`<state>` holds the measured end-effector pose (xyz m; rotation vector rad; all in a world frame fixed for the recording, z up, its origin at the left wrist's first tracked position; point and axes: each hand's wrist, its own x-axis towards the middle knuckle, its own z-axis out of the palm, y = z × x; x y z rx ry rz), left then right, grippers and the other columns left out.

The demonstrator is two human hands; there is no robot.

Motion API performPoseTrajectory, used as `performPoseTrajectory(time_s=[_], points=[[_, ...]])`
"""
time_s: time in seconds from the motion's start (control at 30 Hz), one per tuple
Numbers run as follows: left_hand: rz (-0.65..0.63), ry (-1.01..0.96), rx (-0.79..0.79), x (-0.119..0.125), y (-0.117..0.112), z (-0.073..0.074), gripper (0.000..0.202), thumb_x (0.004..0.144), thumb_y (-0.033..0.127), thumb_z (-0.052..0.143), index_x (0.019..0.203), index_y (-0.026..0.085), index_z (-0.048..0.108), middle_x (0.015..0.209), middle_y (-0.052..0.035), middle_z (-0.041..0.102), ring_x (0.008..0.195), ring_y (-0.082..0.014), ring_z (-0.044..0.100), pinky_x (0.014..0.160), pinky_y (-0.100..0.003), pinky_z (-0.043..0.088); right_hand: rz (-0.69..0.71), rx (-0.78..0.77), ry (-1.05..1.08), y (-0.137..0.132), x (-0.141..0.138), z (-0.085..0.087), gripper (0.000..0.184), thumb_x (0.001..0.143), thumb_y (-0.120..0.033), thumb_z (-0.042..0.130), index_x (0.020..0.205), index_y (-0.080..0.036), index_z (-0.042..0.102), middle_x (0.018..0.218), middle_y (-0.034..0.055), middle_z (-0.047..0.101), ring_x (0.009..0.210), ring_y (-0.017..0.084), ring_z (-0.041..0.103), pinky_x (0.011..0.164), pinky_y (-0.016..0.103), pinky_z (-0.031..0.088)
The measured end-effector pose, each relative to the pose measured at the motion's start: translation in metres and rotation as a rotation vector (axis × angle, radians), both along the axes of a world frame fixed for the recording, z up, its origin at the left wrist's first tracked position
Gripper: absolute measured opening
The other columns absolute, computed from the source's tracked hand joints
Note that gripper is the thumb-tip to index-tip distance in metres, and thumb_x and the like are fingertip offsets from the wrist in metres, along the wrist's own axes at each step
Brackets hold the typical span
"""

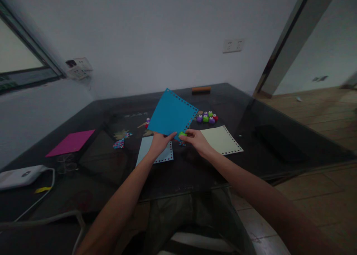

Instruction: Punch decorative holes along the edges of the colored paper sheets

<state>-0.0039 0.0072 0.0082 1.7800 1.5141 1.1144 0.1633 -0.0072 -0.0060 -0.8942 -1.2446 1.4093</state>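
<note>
A blue paper sheet (173, 113) with small shapes punched along two edges is held up, tilted, above the table. My left hand (160, 142) pinches its lower edge between thumb and fingers. At the sheet's lower corner, my right hand (198, 140) is closed around a small green craft punch (182, 134), which touches the paper's edge. Beneath the hands lie a pale blue sheet (144, 149) and, to the right, a cream sheet (223, 139), both with punched edges. Beyond the right hand sits a cluster of purple, green and red craft punches (205, 118).
Left on the dark table (192, 173) are a magenta sheet (71, 143), punched-out paper bits (119, 143) and a white device (22, 177) with a cable. A brown roll (201, 89) lies at the back; a flat black object (279, 143) lies right.
</note>
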Motion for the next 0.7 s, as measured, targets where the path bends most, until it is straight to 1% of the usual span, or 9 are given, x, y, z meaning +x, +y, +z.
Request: performPoseTrajectory(time_s=[0.13, 0.23, 0.4, 0.5, 0.6, 0.7], points=[[-0.003, -0.002, -0.001, 0.0005, -0.0008, 0.0001, 0.013, 0.073, 0.029, 0.066, 0.072, 0.016, 0.065, 0.067, -0.0054, 0.072, 0.063, -0.0200, 0.068, 0.063, -0.028, 0.052, -0.005, -0.012, 0.015, 0.0003, -0.0005, 0.0003, 0.027, 0.059, -0.033, 0.079, 0.075, -0.017, 0.064, 0.075, 0.0022, 0.065, 0.067, 0.014, 0.059, 0.066, 0.029, 0.045], [-0.003, -0.018, -0.004, 0.0017, -0.0020, 0.0014, 0.010, 0.073, 0.026, 0.066, 0.075, 0.016, 0.065, 0.070, -0.0050, 0.073, 0.063, -0.0196, 0.068, 0.063, -0.028, 0.052, -0.016, -0.010, 0.018, 0.0003, -0.0006, 0.0003, 0.027, 0.058, -0.033, 0.079, 0.072, -0.016, 0.063, 0.072, 0.0015, 0.064, 0.065, 0.014, 0.058, 0.065, 0.029, 0.045], [-0.003, -0.022, -0.014, 0.0051, -0.0059, 0.0075, 0.010, 0.073, 0.022, 0.066, 0.080, 0.015, 0.067, 0.077, -0.0057, 0.074, 0.067, -0.0192, 0.069, 0.065, -0.026, 0.052, -0.007, -0.002, 0.007, 0.0002, -0.0001, 0.0002, 0.031, 0.058, -0.035, 0.079, 0.078, -0.016, 0.065, 0.077, 0.0029, 0.067, 0.069, 0.015, 0.058, 0.068, 0.029, 0.045], [0.002, -0.034, -0.024, 0.0061, -0.0074, 0.0093, 0.011, 0.073, 0.021, 0.066, 0.082, 0.015, 0.067, 0.077, -0.0058, 0.074, 0.066, -0.0195, 0.069, 0.065, -0.027, 0.052, -0.006, -0.003, 0.003, -0.0001, 0.0001, 0.0006, 0.031, 0.058, -0.035, 0.079, 0.078, -0.016, 0.065, 0.078, 0.0031, 0.067, 0.070, 0.015, 0.059, 0.070, 0.030, 0.045], [0.002, -0.028, -0.016, 0.0049, -0.0065, 0.0076, 0.010, 0.074, 0.023, 0.066, 0.079, 0.014, 0.067, 0.074, -0.0062, 0.073, 0.065, -0.0202, 0.068, 0.065, -0.028, 0.052, -0.017, 0.014, -0.006, -0.0005, 0.0002, 0.0008, 0.028, 0.059, -0.035, 0.079, 0.075, -0.017, 0.065, 0.076, 0.0030, 0.067, 0.070, 0.016, 0.059, 0.071, 0.031, 0.045], [-0.003, 0.001, 0.030, 0.0025, -0.0039, 0.0041, 0.010, 0.073, 0.026, 0.067, 0.076, 0.016, 0.066, 0.074, -0.0053, 0.073, 0.070, -0.0206, 0.068, 0.068, -0.029, 0.051, -0.020, 0.031, -0.021, 0.0000, 0.0002, 0.0000, 0.028, 0.060, -0.036, 0.078, 0.076, -0.017, 0.065, 0.076, 0.0031, 0.067, 0.070, 0.016, 0.059, 0.072, 0.032, 0.045]])
